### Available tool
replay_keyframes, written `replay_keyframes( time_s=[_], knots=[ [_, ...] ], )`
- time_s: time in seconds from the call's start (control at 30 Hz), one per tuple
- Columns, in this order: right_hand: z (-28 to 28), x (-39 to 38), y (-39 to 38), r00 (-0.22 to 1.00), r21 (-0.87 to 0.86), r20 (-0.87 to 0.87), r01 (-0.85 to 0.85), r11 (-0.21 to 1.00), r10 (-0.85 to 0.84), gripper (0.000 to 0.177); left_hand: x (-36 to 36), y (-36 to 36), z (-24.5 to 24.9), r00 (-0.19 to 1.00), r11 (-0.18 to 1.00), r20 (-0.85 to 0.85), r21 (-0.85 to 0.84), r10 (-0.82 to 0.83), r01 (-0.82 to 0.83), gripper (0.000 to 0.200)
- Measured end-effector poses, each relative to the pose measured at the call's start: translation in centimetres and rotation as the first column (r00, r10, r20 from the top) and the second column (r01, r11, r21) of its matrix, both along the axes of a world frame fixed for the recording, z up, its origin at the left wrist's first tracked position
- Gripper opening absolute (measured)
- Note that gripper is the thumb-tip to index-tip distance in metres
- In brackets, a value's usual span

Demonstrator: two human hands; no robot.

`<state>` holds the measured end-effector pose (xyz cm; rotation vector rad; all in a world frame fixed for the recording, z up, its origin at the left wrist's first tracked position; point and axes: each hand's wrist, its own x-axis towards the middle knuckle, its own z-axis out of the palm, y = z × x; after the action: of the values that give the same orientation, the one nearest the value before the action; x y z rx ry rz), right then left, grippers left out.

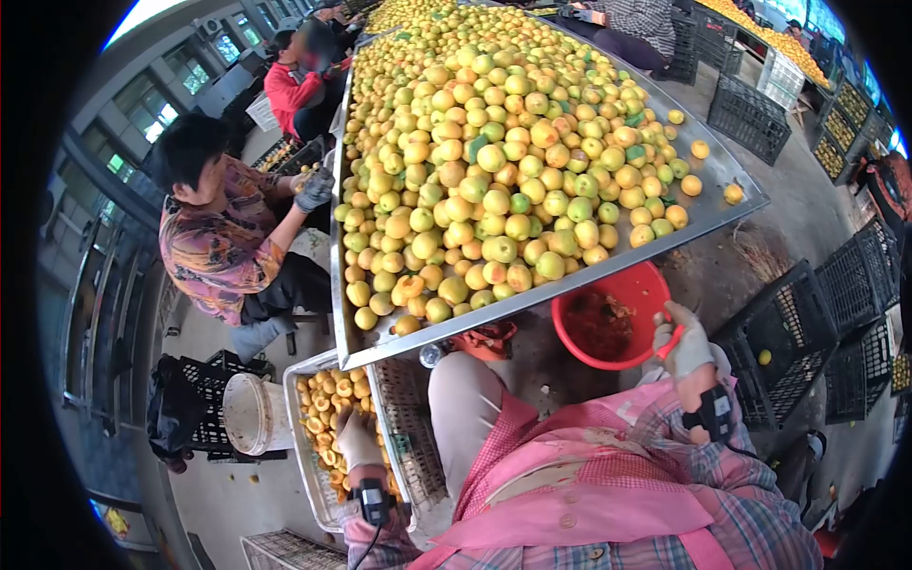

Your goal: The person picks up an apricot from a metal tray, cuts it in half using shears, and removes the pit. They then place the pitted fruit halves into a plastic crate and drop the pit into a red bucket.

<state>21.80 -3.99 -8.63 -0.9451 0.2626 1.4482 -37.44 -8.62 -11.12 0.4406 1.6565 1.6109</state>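
Note:
A large heap of yellow-green fruit lies on a metal-edged table. My left hand, in a pale glove, reaches into a white crate of halved orange fruit; its fingers point down among the halves and are partly hidden. My right hand, also gloved, is closed around a red handle at the rim of a red basin. Dark red scraps lie in the basin. Whether the handle belongs to the basin or to a tool cannot be made out.
A co-worker sits at the table's left side, and another in red sits farther back. A white bucket stands left of the crate. Black crates stand at the right. A person is at the far side.

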Motion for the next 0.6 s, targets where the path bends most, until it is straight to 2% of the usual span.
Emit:
replay_keyframes(
  time_s=[0.03,0.1,0.17,0.23,0.3,0.33,0.37,0.4,0.47,0.53,0.57,0.6],
  knots=[
    [0.1,1.1,-0.2,0.997,0.075,-0.049,-0.048,0.996,0.052,0.010,3.6,2.4,3.7,0.992,0.998,0.116,0.039,-0.047,0.043,0.021],
    [2.3,1.7,-0.9,1.000,0.100,0.008,0.007,0.995,-0.008,0.014,8.9,6.1,7.5,0.972,0.974,0.087,0.076,-0.218,0.211,0.018],
    [4.0,2.5,-1.7,0.991,0.064,0.070,0.109,0.992,-0.114,0.019,13.1,8.5,9.2,0.938,0.935,0.021,0.099,-0.345,0.341,0.016],
    [4.5,4.4,-3.0,0.996,0.159,0.030,0.079,0.984,-0.085,0.025,16.2,10.8,9.0,0.899,0.892,-0.113,0.122,-0.422,0.434,0.016],
    [4.5,6.6,-4.4,0.990,0.221,-0.119,0.097,0.970,-0.072,0.028,18.3,12.4,9.2,0.811,0.837,-0.285,0.051,-0.511,0.545,0.019],
    [4.4,7.6,-5.2,0.990,0.301,-0.138,0.062,0.952,-0.021,0.030,18.7,13.4,8.7,0.772,0.821,-0.342,0.003,-0.536,0.571,0.020],
    [4.5,8.2,-6.1,0.988,0.380,-0.152,0.028,0.924,0.033,0.033,18.9,14.4,7.7,0.708,0.817,-0.486,-0.020,-0.512,0.577,0.022],
    [5.1,8.1,-6.9,0.996,0.394,-0.087,0.014,0.919,0.023,0.038,19.0,15.4,7.0,0.703,0.824,-0.496,-0.046,-0.509,0.565,0.024],
    [3.4,9.3,-8.3,0.995,0.448,-0.097,0.056,0.892,-0.014,0.042,18.5,17.1,6.0,0.701,0.838,-0.513,-0.068,-0.495,0.541,0.025],
    [3.0,9.2,-9.2,0.996,0.455,-0.091,0.061,0.888,-0.022,0.043,17.4,18.4,5.3,0.658,0.904,-0.683,-0.006,-0.316,0.428,0.029],
    [2.9,9.1,-9.5,0.990,0.559,-0.137,0.056,0.827,0.025,0.044,16.9,18.8,5.8,0.609,0.940,-0.750,-0.047,-0.257,0.339,0.037],
    [2.9,9.1,-9.6,0.981,0.654,-0.178,0.061,0.754,0.075,0.045,16.4,18.9,6.2,0.424,0.959,-0.880,-0.104,-0.213,0.265,0.043]
  ],
)
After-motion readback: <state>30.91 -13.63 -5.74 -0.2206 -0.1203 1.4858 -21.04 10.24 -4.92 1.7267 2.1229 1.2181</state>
